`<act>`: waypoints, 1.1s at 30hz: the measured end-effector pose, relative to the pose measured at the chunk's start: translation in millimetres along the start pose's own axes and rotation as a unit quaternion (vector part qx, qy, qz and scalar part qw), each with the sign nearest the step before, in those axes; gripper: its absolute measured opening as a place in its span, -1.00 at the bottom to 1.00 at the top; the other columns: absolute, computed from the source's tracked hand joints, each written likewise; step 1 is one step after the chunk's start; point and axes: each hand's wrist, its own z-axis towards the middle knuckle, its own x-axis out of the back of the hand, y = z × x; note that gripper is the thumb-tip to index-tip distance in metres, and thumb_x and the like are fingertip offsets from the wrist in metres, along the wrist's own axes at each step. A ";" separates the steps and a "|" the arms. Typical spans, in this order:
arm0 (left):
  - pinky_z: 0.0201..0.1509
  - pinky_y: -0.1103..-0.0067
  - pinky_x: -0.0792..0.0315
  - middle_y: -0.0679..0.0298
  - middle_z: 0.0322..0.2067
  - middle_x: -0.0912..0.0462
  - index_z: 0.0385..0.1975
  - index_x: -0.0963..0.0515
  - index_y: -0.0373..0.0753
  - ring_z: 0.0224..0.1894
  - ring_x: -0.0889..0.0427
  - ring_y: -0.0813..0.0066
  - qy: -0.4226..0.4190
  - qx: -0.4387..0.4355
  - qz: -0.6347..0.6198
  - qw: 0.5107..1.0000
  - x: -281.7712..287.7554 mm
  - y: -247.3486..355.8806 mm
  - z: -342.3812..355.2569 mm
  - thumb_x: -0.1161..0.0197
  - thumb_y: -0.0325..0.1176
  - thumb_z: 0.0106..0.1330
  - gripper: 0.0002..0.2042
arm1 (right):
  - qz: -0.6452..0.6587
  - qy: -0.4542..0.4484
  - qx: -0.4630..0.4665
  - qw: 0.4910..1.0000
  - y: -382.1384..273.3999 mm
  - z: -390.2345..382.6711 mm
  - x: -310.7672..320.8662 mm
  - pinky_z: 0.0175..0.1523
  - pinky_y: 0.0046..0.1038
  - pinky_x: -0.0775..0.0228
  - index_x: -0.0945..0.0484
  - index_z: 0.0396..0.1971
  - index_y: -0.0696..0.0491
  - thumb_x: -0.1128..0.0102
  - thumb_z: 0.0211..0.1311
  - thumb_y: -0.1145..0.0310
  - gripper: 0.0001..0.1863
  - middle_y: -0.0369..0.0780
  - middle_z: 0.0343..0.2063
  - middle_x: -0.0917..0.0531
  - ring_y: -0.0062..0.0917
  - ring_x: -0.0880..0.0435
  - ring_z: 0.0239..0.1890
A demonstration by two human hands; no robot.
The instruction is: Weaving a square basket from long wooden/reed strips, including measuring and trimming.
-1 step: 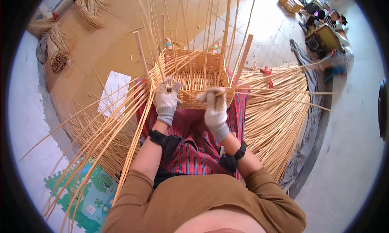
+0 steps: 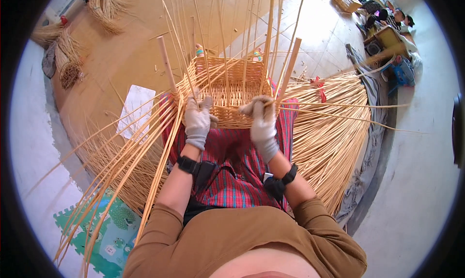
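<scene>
A half-woven wicker basket [image 2: 234, 114] rests on my lap over a red checked cloth [image 2: 227, 186]. Thin upright stakes [image 2: 248, 31] rise from it, and thicker wooden posts stand at its corners, one post [image 2: 289, 65] at the right. Both hands wear pale work gloves. My left hand [image 2: 197, 120] is closed on the near wall at the left, beside a bunch of long wicker strands [image 2: 140, 133]. At the near right corner my right hand [image 2: 263, 125] has curled fingers around a wicker strand at the rim. The fingertips are partly hidden.
A large bundle of wicker rods [image 2: 334, 133] fans out at my right, tied with red. More bundles [image 2: 70, 60] lie at the far left. A white board [image 2: 136, 111] and a green foam mat [image 2: 104, 229] are on the left. Two people [image 2: 397, 19] sit far right.
My right hand has moved slightly right toward the corner post, and strands sticking out to the right have shifted. My left hand stays at about the same place on the basket.
</scene>
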 end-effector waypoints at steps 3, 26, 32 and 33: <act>-0.23 0.49 -0.64 0.13 -0.07 -0.69 0.36 -0.36 -0.23 -0.27 -0.76 0.34 0.044 -0.357 0.046 0.932 -6.7 17.1 -6.1 -0.14 -0.32 0.59 -0.59 | 0.011 0.129 -0.100 0.986 -4.2 -5.2 35.2 -0.21 -0.50 -0.63 -0.27 0.11 0.04 -0.09 0.58 0.41 -0.74 -0.10 -0.17 -0.74 -0.52 -0.66 -0.40; -0.30 0.61 -0.61 0.17 0.00 -0.68 0.09 -0.52 -0.23 -0.23 -0.72 0.44 0.035 -0.400 0.104 0.910 -60.8 10.8 -14.2 -0.22 -0.51 0.49 -0.77 | -0.035 0.212 -0.123 0.969 -25.2 -4.0 120.2 -0.62 -0.66 -0.35 -0.52 -0.07 0.07 -0.26 0.47 0.43 -0.86 -0.15 -0.23 -0.79 -0.68 -0.70 -0.43; -0.36 0.49 -0.60 0.08 -0.37 -0.71 -0.08 -0.58 -0.23 -0.30 -0.76 0.37 -0.191 -0.204 0.263 0.923 -117.5 -2.6 -9.1 -0.15 -0.04 0.54 -0.66 | -0.253 0.095 -0.086 0.959 -58.4 66.9 69.4 0.28 -0.30 -0.52 -0.48 0.26 0.06 -0.24 0.39 0.56 -0.54 -0.08 0.13 -0.67 -0.30 -0.64 0.21; -0.38 0.47 -0.60 0.08 -0.42 -0.70 -0.11 -0.58 -0.23 -0.35 -0.76 0.36 -0.203 -0.113 0.248 0.941 -119.9 -4.0 -10.1 -0.14 0.02 0.54 -0.62 | -0.423 0.013 0.019 0.906 -57.8 89.5 66.2 0.36 -0.25 -0.42 -0.41 0.39 0.05 -0.34 0.28 0.51 -0.35 -0.01 0.22 -0.61 -0.14 -0.60 0.25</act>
